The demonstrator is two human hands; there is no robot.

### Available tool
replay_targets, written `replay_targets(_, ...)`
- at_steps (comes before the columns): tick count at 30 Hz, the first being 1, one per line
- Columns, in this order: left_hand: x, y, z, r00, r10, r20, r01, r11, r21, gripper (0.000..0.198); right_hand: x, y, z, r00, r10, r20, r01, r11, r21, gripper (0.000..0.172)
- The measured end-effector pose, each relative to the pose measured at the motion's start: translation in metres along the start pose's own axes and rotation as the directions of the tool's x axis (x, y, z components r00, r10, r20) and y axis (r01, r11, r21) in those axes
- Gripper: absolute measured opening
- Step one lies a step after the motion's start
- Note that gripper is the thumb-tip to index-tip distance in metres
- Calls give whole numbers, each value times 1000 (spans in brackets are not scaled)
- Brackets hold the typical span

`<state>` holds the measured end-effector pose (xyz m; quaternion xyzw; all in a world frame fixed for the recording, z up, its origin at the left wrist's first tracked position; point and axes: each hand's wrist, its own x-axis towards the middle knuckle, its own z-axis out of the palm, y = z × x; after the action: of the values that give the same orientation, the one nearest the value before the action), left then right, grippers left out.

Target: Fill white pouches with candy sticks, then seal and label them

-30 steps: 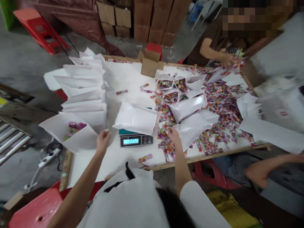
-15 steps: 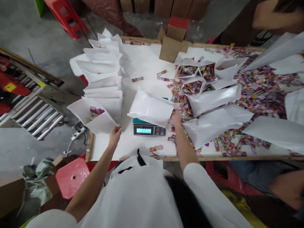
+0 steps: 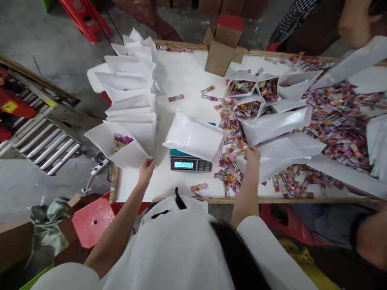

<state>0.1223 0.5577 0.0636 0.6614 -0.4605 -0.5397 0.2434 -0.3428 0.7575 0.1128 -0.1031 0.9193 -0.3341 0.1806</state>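
Observation:
My left hand (image 3: 146, 170) pinches the near corner of an open white bag (image 3: 112, 154), which has several colourful candy packets (image 3: 121, 141) inside. In the middle, a filled white bag (image 3: 195, 135) lies on its side on a digital scale (image 3: 191, 164) whose display is lit with blurred digits. To the right of the scale my right hand (image 3: 252, 156) is closed over the loose candy packets (image 3: 234, 171), next to a standing white bag (image 3: 281, 155). A pale, blurred thing shows at its fingertips, but what it is I cannot make out.
A row of white bags (image 3: 130, 84) stands along the table's left end. Open bags filled with candy packets (image 3: 242, 86) stand right of centre, before a large candy pile (image 3: 335, 117). A cardboard box (image 3: 220, 56) stands at the far edge. Other people's arms (image 3: 355, 24) show at right.
My right hand has left the bag on the scale and moved right, over the loose packets. The scale's digits have changed. My left hand stays on its bag's corner.

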Motion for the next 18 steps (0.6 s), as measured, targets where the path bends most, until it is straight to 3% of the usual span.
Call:
replay_targets(3,1,-1,3,1000,-1,9,1,1000,4,40,-20,38,-50,979,167,-117,-163,986,43,18)
replay_targets(6,2,1,8,1000,10,27,-10,1000,5,40,-46,71,-73,958,248,-146,-241,968,65,17)
replay_targets(12,0,8,13,997,55,57,-56,998,4,41,-79,113,-71,950,287,-122,-281,958,64,19)
replay_targets(18,-6,9,6,996,63,57,-65,998,18,41,-86,127,-66,957,273,-97,-268,962,55,18)
